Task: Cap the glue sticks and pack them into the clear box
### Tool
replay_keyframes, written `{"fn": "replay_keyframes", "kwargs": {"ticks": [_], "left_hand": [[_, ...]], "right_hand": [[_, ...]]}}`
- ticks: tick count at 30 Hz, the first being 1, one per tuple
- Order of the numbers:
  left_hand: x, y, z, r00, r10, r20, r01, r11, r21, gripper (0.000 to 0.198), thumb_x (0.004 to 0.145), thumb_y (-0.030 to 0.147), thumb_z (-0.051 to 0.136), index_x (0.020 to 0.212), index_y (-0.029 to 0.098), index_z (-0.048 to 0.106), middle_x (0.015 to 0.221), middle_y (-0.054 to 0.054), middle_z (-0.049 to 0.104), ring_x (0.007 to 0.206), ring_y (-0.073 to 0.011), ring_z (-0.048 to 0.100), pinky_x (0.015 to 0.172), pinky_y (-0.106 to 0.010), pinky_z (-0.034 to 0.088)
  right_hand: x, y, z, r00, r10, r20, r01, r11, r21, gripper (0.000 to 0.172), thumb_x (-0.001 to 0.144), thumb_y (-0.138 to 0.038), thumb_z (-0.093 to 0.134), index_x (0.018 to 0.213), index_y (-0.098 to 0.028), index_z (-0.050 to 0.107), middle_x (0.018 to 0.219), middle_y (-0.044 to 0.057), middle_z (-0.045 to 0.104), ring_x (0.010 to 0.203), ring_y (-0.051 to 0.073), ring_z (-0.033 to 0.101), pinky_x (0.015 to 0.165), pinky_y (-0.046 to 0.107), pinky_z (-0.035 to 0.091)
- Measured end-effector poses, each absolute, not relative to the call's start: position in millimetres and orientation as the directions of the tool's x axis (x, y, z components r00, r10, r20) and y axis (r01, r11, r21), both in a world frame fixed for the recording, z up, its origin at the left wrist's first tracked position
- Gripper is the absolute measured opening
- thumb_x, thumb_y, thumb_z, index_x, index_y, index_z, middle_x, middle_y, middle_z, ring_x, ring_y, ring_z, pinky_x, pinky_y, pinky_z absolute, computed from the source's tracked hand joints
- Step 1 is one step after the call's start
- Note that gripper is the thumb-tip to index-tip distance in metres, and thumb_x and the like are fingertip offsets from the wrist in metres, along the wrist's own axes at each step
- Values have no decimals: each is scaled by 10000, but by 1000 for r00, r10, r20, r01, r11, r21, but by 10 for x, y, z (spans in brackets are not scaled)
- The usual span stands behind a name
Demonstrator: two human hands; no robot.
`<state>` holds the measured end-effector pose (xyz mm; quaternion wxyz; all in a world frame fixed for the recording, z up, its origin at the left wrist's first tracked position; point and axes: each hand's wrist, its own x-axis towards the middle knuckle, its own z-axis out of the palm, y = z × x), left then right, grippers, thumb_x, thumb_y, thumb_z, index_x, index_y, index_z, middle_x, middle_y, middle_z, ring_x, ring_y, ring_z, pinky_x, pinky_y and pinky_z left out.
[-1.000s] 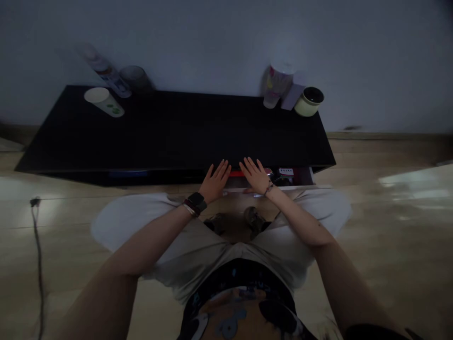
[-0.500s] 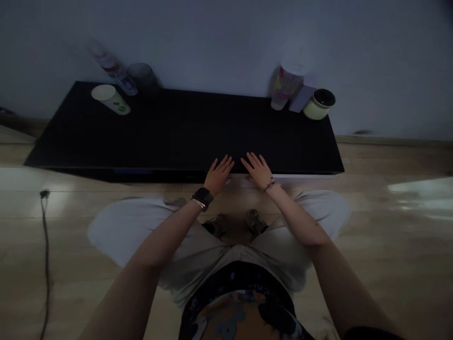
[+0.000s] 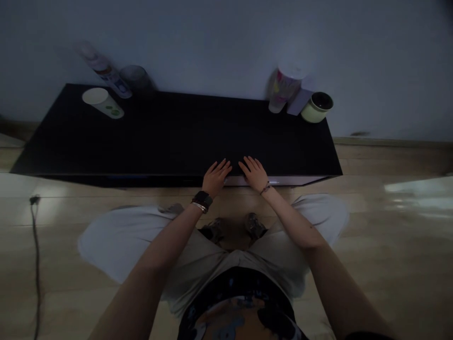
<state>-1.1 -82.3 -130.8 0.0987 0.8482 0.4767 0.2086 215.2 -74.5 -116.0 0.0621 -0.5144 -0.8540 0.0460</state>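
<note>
From far away I watch through one camera — it sits on the head of the person (image 3: pixel 240 311) and looks forward, steeply down. Their body is nearest, at the bottom; the left hand (image 3: pixel 213 179) and right hand (image 3: pixel 255 174) are near the centre — behind, the cabinet (image 3: pixel 177 137), then the wall (image 3: pixel 212 47).

Dim overall, with a grey-blue cast over the wall (image 3: pixel 212 42) and a darkened upper-right corner. Pale glare streaks the floor (image 3: pixel 389 255) at right and far left. The black desk (image 3: pixel 184 132) loses detail; the upper-left spray can (image 3: pixel 106 72) looks blurred, stretched.
</note>
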Motion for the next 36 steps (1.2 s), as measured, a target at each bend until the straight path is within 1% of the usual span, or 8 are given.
{"fn": "replay_keyframes", "kwargs": {"ticks": [8, 11, 13, 16, 19, 22, 25, 36], "left_hand": [[119, -788, -855, 471, 881, 51, 831, -462, 309, 439, 836, 37, 555, 1243, 148, 674, 1404, -171, 610, 1392, -285, 500, 1148, -465, 409], [81, -617, -426, 490, 856, -165, 844, -419, 335, 356, 830, 156, 649, 1176, 214, 703, 1243, -123, 716, 1208, -298, 649, 1031, -434, 493], [-7, -473, -99, 561, 796, -228, 762, -389, 518, 329, 851, 284, 671, 1177, 245, 692, 1104, -63, 762, 1041, -255, 709, 901, -365, 538], [-162, -299, 338, 632, 775, -3, 383, -308, 871, 403, 867, 363, 686, 1244, 223, 651, 915, -21, 738, 832, -161, 692, 768, -272, 527], [-232, -209, 590, 469, 862, 193, -122, -153, 981, 533, 844, 408, 744, 1334, 255, 600, 710, 47, 604, 593, -77, 568, 618, -208, 471], [-175, -146, 613, 299, 942, 150, -518, 29, 855, 541, 919, 403, 676, 1430, 377, 502, 579, 103, 408, 450, -44, 404, 500, -165, 377], [-56, -60, 461, 164, 986, 35, -750, 102, 654, 460, 1027, 331, 508, 1469, 440, 439, 552, 98, 307, 415, -52, 326, 451, -157, 317], [106, 13, -150, 43, 989, -140, -869, 107, 484, 474, 1031, 200, 406, 1467, 375, 466, 563, 84, 302, 427, -69, 310, 465, -183, 323]], "right_hand": [[2014, -738, -761, -456, 875, -161, 889, 443, -112, 706, 854, -184, 679, 1516, -128, 441, 1607, 211, 333, 1497, 348, 300, 1193, 508, 291], [1986, -581, -330, -459, 790, -407, 887, 430, -165, 676, 833, -276, 730, 1462, -148, 517, 1514, 211, 478, 1384, 362, 473, 1078, 466, 432], [2038, -461, 17, -552, 657, -513, 834, 429, -349, 537, 852, -355, 716, 1347, -166, 626, 1299, 163, 665, 1183, 308, 638, 973, 395, 494], [2179, -336, 496, -783, 536, -315, 549, 357, -756, 439, 898, -426, 659, 1258, -176, 662, 997, 67, 735, 886, 190, 686, 805, 310, 517], [2265, -266, 751, -762, 644, 77, 108, 243, -964, 492, 910, -448, 645, 1333, -203, 588, 787, -15, 646, 707, 121, 591, 668, 257, 480], [2219, -184, 728, -491, 827, 273, -270, 153, -950, 621, 909, -409, 642, 1482, -308, 424, 617, -88, 456, 563, 108, 453, 541, 228, 408], [2108, -91, 537, -251, 942, 223, -507, 68, -859, 695, 927, -307, 573, 1548, -408, 281, 555, -107, 285, 482, 118, 337, 473, 211, 339], [2040, -16, -198, -78, 997, -10, -741, -64, -669, 746, 856, -198, 507, 1544, -411, 315, 524, -120, 185, 421, 105, 208, 438, 192, 249]]}}
